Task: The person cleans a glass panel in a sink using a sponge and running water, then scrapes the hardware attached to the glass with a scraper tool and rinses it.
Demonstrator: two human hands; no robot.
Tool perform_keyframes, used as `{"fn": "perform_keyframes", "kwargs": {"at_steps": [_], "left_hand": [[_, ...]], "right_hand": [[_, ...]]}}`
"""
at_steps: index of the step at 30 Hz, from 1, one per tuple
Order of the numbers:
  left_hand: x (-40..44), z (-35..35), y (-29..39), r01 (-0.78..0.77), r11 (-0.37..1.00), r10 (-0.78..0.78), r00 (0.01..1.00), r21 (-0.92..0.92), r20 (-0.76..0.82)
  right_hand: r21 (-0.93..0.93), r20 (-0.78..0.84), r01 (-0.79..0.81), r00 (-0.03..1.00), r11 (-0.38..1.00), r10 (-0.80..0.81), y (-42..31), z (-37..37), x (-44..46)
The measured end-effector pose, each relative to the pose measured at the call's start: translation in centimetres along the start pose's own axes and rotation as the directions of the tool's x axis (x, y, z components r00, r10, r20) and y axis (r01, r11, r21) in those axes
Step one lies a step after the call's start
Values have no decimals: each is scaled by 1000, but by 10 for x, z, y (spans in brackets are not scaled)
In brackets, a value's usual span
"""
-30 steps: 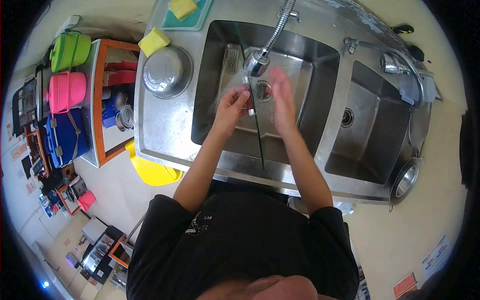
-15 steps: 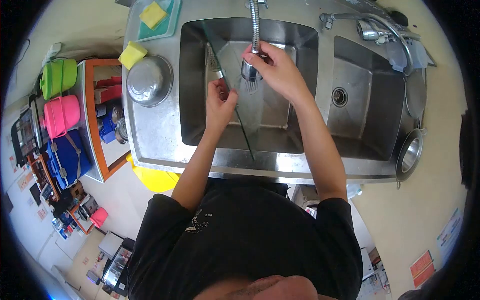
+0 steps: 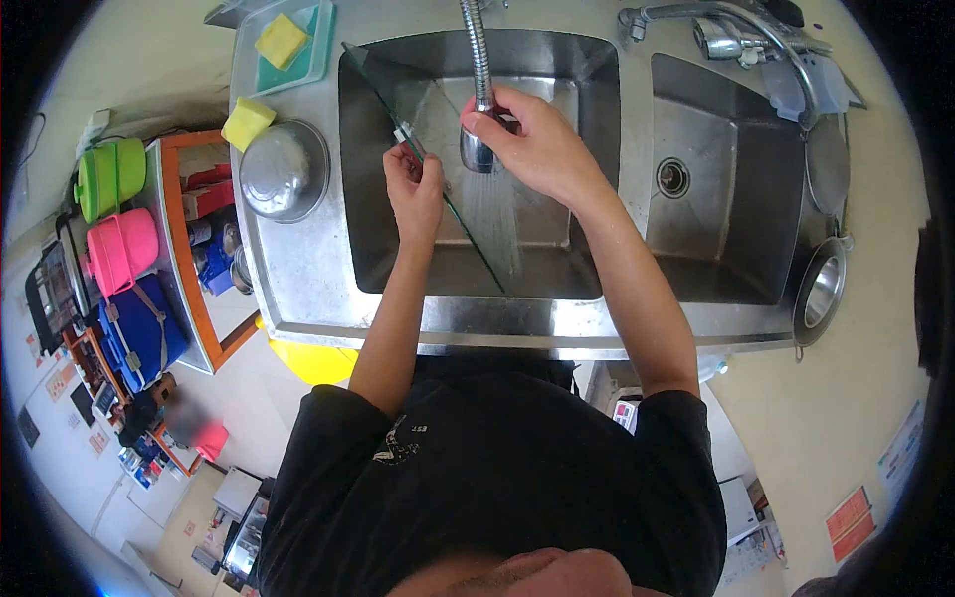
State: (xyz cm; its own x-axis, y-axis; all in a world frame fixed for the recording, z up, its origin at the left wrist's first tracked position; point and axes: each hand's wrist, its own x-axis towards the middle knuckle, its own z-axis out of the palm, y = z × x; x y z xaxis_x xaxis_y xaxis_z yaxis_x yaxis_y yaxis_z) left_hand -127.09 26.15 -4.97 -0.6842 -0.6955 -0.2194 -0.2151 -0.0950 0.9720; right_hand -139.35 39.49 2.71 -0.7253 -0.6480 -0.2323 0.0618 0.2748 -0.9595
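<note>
My left hand (image 3: pixel 415 199) grips a thin glass pane (image 3: pixel 470 234), seen nearly edge-on as a slanting dark green line over the large sink basin (image 3: pixel 577 264). A small silver fitting shows beside the fingers, partly hidden. Closed around the chrome spray head (image 3: pixel 477 151) of a flexible tap is my right hand (image 3: pixel 542 144). Water streams from the head into the basin, to the right of the pane.
An upturned metal bowl (image 3: pixel 285 171) lies on the left drainboard, beside a yellow sponge (image 3: pixel 248 123). Another sponge (image 3: pixel 282 42) sits in a clear tray (image 3: pixel 320 60). A second basin (image 3: pixel 721 239) lies to the right, with a curved tap (image 3: pixel 766 35) above it.
The pane has tilted further, its far end swinging left. My right hand holds the spray head slightly more to the left, and the water spray looks longer. The whole view has shifted a little.
</note>
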Motion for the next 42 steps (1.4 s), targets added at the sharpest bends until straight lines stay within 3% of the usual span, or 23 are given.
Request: {"fn": "perform_keyframes", "kwargs": {"at_steps": [3,11,14,17,20,23,29,33,36,39,42], "left_hand": [[5,4,-2,-58,995,60,998,81,-15],[7,11,-5,-70,997,71,997,42,-8],[7,13,-3,-52,998,53,999,36,-11],[8,12,-2,-33,998,33,999,49,-2],[8,10,-5,-36,998,36,999,44,-1],[7,7,1,-13,999,13,1000,40,7],[7,-2,-2,-18,1000,18,999,24,29],[8,-14,-8,-42,997,39,998,72,46],[-1,-26,-1,48,998,-50,996,36,71],[-13,-41,-5,101,990,-108,991,94,76],[-26,-46,-3,137,986,-144,987,96,73]], "right_hand": [[-2,15,-18,1000,1000,18,-1,0,2],[7,40,-21,999,1000,21,-7,-5,2],[-126,33,-29,999,992,33,-9,-14,0],[-142,30,-132,990,981,138,-15,-24,-5],[-218,28,-78,996,973,86,-3,-28,2],[-123,64,-26,997,992,34,22,-15,18],[247,24,175,982,953,-186,62,48,71],[249,-32,214,976,944,-213,64,74,99],[145,-56,222,975,964,-216,63,83,108],[275,-70,289,957,917,-281,66,81,103],[226,-89,320,947,920,-308,66,73,93]]}}
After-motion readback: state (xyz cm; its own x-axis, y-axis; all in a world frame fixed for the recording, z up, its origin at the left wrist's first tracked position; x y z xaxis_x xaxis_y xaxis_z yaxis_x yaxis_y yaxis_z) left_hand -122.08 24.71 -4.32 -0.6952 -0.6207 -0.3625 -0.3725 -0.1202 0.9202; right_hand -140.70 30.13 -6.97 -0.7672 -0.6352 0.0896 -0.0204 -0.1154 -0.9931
